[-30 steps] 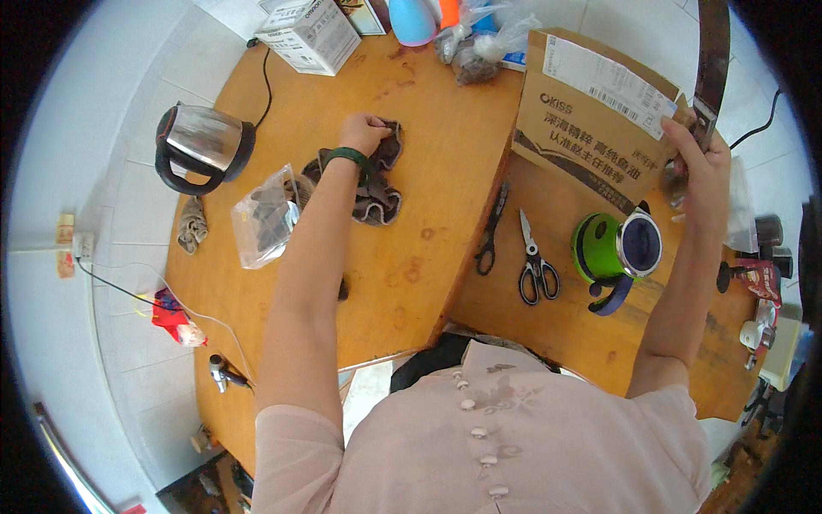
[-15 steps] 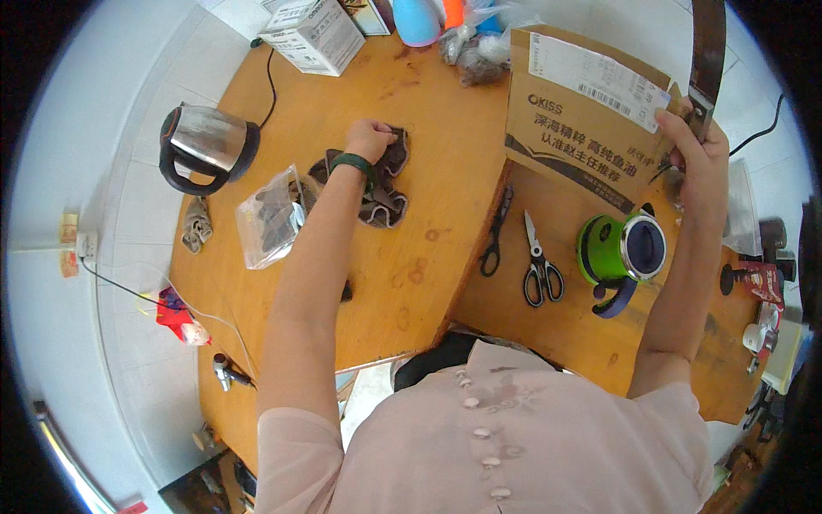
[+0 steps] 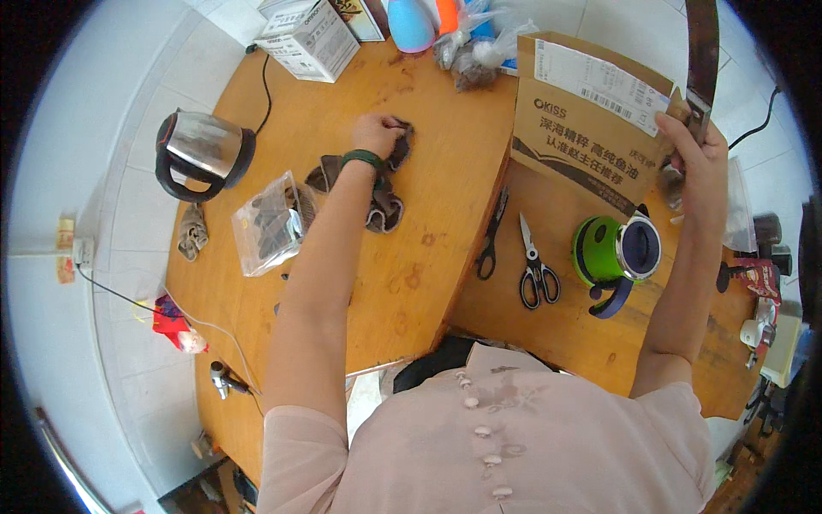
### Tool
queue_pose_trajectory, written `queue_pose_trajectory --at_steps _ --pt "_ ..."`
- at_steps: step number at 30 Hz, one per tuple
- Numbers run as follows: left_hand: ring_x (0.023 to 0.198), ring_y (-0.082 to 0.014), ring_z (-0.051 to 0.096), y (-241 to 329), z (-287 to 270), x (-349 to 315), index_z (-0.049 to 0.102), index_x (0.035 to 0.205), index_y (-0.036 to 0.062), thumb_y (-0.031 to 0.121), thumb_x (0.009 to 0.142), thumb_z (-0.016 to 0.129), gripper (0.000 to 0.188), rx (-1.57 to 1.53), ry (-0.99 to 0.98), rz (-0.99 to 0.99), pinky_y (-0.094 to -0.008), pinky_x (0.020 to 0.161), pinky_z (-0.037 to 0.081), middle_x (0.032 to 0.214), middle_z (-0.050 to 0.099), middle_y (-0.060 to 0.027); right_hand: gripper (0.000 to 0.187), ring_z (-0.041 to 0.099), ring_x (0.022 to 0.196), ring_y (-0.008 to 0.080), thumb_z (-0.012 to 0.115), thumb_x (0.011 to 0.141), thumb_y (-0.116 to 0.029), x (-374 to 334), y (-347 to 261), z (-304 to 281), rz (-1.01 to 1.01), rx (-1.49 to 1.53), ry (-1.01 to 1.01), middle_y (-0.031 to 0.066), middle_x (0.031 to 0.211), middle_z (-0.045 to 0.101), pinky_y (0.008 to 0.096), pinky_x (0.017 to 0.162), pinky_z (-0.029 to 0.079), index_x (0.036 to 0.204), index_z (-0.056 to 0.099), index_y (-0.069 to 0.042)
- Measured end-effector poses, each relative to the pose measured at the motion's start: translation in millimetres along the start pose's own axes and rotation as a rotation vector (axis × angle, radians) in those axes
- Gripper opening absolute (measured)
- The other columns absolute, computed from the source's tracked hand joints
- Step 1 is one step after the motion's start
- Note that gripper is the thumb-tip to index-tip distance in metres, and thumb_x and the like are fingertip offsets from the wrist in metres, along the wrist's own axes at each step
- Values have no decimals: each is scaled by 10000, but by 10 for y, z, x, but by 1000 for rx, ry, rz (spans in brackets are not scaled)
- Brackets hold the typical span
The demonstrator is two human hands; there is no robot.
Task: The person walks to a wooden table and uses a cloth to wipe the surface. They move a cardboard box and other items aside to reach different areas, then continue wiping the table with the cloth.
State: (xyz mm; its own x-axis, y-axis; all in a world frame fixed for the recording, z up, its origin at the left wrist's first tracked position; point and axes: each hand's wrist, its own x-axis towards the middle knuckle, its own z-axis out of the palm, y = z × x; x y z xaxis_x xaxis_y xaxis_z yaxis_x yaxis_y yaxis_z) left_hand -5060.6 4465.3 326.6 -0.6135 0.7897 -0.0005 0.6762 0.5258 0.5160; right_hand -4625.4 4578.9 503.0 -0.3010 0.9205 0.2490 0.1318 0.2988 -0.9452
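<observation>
My left hand (image 3: 374, 137), a dark green band at its wrist, pinches the edge of a dark brown cloth (image 3: 384, 210) lying crumpled on the wooden table. The forearm covers part of the cloth. Beside that arm lies a clear plastic bag (image 3: 272, 230) with dark contents. On the right, my right hand (image 3: 700, 163) grips the side of an open brown cardboard box (image 3: 591, 141), which has a white label and dark printing. The inside of the box is hidden from me.
A steel kettle (image 3: 205, 146) and a small crumpled cloth (image 3: 193, 233) are at the left. Black-handled scissors (image 3: 538, 274), another dark-handled tool (image 3: 488, 248) and a green lidded mug (image 3: 599, 253) lie below the box. Behind stand a white carton (image 3: 310, 43) and tied plastic bags (image 3: 479, 56).
My left hand has shifted slightly to the right, still on the brown cloth, whose folds have changed a little. My right hand keeps its hold on the box. The whole view has shifted slightly.
</observation>
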Motion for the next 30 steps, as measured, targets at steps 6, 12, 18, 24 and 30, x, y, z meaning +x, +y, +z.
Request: queue_pose_trajectory --at_steps 6,12,18,24,30 --pt "771 -286 666 -139 -18 203 710 915 22 135 779 768 186 2 46 7 -370 707 522 858 710 -148 231 395 560 9 744 828 -245 7 3 -30 -8 -45 14 -66 707 577 188 502 291 968 702 -66" --pt "977 -362 598 -152 -107 -237 672 1058 -1 -54 807 569 277 237 238 375 -419 878 493 1018 638 -183 222 394 563 8 750 827 -257 -58 -10 -195 18 -75 73 -70 695 563 191 508 288 948 703 -77" --pt "1135 -398 476 253 -172 -904 438 1390 37 -71 785 542 624 415 -156 388 -436 977 436 1225 476 -205 201 399 576 7 750 833 -236 -132 -2 -163 17 -19 89 -76 700 569 186 522 290 951 704 -80" --pt "1137 -401 473 340 -267 -831 406 1412 30 -45 760 565 674 370 -192 413 -429 982 435 1199 471 -219 180 404 577 4 747 834 -212 -143 11 -183 40 -11 74 -76 710 581 184 521 289 950 705 -81" --pt "1136 -399 473 225 -308 -877 497 1342 3 -45 748 558 599 314 -171 443 -421 982 430 1164 492 -219 182 411 578 3 748 832 -210 -137 39 -223 40 -1 65 -76 712 584 183 523 298 959 708 -86"
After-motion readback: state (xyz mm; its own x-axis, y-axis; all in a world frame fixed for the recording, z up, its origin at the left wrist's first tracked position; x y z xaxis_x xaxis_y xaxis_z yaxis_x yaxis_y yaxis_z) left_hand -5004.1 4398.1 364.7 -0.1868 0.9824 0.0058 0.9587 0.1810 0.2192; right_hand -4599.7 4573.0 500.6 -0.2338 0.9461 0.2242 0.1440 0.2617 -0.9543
